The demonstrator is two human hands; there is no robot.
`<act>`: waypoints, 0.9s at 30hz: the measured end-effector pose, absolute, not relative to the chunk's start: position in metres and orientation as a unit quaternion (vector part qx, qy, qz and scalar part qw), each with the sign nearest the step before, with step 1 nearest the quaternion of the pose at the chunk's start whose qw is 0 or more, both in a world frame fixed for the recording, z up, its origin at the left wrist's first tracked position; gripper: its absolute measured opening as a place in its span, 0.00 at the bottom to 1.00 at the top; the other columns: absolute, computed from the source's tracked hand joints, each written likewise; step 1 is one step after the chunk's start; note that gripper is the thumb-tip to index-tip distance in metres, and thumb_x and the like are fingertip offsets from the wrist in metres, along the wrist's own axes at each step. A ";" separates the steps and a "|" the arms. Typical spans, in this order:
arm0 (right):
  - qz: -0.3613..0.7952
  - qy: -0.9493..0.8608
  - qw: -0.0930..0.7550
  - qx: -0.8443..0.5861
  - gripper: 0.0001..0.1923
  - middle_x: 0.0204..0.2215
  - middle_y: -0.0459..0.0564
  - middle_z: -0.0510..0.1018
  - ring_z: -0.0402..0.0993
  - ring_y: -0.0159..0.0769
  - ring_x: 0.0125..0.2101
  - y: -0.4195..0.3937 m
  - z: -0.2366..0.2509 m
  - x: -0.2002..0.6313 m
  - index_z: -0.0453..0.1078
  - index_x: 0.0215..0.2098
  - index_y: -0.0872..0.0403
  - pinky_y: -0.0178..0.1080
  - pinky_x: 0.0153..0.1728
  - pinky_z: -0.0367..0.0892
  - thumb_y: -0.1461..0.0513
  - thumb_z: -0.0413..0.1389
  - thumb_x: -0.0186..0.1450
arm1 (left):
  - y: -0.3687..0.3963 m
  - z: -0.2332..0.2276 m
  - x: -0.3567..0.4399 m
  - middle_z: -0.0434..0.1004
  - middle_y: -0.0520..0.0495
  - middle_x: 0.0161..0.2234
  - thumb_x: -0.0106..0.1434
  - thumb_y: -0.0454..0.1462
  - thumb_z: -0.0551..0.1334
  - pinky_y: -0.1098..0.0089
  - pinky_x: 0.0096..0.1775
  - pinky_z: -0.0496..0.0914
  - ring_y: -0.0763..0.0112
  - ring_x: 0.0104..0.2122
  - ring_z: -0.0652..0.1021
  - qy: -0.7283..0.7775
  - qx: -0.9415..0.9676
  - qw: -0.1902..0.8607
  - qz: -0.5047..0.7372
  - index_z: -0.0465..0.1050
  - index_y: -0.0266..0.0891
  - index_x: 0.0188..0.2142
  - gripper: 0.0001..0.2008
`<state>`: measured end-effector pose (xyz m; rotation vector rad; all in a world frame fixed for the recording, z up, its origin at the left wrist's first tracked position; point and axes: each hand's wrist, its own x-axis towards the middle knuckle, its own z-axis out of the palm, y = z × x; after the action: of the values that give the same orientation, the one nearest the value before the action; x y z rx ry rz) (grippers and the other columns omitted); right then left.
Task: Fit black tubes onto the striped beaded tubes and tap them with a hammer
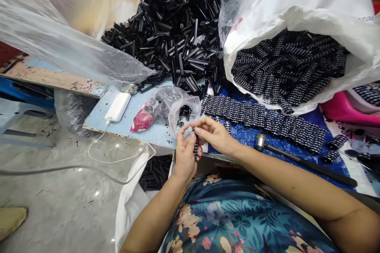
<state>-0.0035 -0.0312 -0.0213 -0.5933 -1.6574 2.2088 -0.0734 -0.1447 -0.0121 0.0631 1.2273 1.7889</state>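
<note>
Clasped in the left hand (185,152), a patterned black tube (196,150) stands roughly upright by the table (123,124) edge. The right hand (218,136) bends over its top; whether those fingertips pinch anything, I cannot tell. Probably a fitting step, calling for fine alignment.

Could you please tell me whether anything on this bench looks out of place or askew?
Mostly orderly, but two black-and-white dotted cylinders lie apart from, and turned against, the neat row of matching cylinders. A thin white cable also droops in a slack loop past the edge of the light-blue tabletop, where it might snag.
</note>
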 end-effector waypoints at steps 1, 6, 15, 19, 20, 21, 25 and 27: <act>0.704 -0.655 0.184 -0.203 0.15 0.40 0.50 0.76 0.73 0.32 0.28 -0.026 -0.021 -0.008 0.64 0.48 0.54 0.37 0.31 0.73 0.54 0.56 0.70 | -0.146 -0.012 -0.076 0.70 0.53 0.26 0.60 0.47 0.67 0.79 0.20 0.56 0.80 0.18 0.65 0.500 0.020 0.462 0.733 0.59 0.43 0.57 0.30; 0.176 -0.975 0.047 -0.126 0.09 0.39 0.55 0.76 0.70 0.44 0.44 0.002 -0.020 -0.049 0.72 0.42 0.58 0.44 0.45 0.63 0.65 0.50 0.71 | -0.152 -0.015 -0.087 0.71 0.51 0.27 0.59 0.50 0.67 0.79 0.19 0.55 0.79 0.18 0.65 0.501 -0.018 0.453 0.737 0.64 0.40 0.50 0.26; 0.080 -0.992 -0.040 -0.094 0.11 0.38 0.60 0.73 0.70 0.50 0.40 0.003 -0.027 -0.079 0.72 0.41 0.61 0.46 0.38 0.59 0.67 0.48 0.70 | -0.157 -0.021 -0.095 0.70 0.52 0.27 0.56 0.49 0.69 0.79 0.18 0.54 0.79 0.18 0.65 0.496 -0.043 0.467 0.731 0.64 0.41 0.50 0.27; 0.073 -0.994 -0.031 -0.081 0.11 0.39 0.58 0.72 0.69 0.46 0.39 0.006 -0.024 -0.072 0.70 0.45 0.61 0.44 0.38 0.58 0.67 0.47 0.70 | -0.158 -0.022 -0.095 0.71 0.52 0.27 0.55 0.49 0.70 0.79 0.18 0.54 0.79 0.18 0.65 0.499 -0.044 0.466 0.730 0.64 0.40 0.50 0.28; 0.076 -0.994 -0.020 -0.075 0.11 0.39 0.57 0.72 0.68 0.45 0.40 0.007 -0.024 -0.069 0.69 0.47 0.61 0.43 0.39 0.59 0.67 0.47 0.70 | -0.158 -0.023 -0.095 0.71 0.52 0.27 0.55 0.50 0.69 0.79 0.18 0.54 0.79 0.18 0.66 0.499 -0.043 0.467 0.729 0.64 0.40 0.50 0.29; 0.085 -0.994 -0.005 -0.071 0.12 0.39 0.56 0.72 0.68 0.43 0.40 0.007 -0.024 -0.065 0.68 0.49 0.61 0.42 0.40 0.59 0.68 0.47 0.70 | -0.159 -0.023 -0.094 0.71 0.52 0.27 0.55 0.50 0.69 0.79 0.18 0.54 0.79 0.18 0.66 0.499 -0.042 0.468 0.728 0.64 0.39 0.50 0.29; 0.143 -0.987 0.020 -0.070 0.13 0.40 0.55 0.70 0.66 0.36 0.36 0.011 -0.028 -0.050 0.69 0.50 0.59 0.37 0.36 0.59 0.69 0.46 0.72 | -0.159 -0.024 -0.091 0.71 0.51 0.27 0.54 0.50 0.70 0.79 0.18 0.54 0.79 0.18 0.66 0.501 -0.042 0.473 0.723 0.65 0.38 0.48 0.29; 0.150 -0.987 -0.008 -0.054 0.10 0.40 0.54 0.70 0.66 0.35 0.35 0.014 -0.032 -0.047 0.71 0.46 0.60 0.36 0.35 0.59 0.70 0.49 0.70 | -0.157 -0.025 -0.090 0.71 0.52 0.26 0.54 0.51 0.70 0.79 0.18 0.54 0.79 0.18 0.66 0.506 -0.042 0.469 0.723 0.65 0.38 0.47 0.29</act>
<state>-0.0467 0.0140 -0.0316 -0.1714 -3.1179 0.4723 -0.0904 -0.1571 -0.0249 -0.1037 1.2398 1.7717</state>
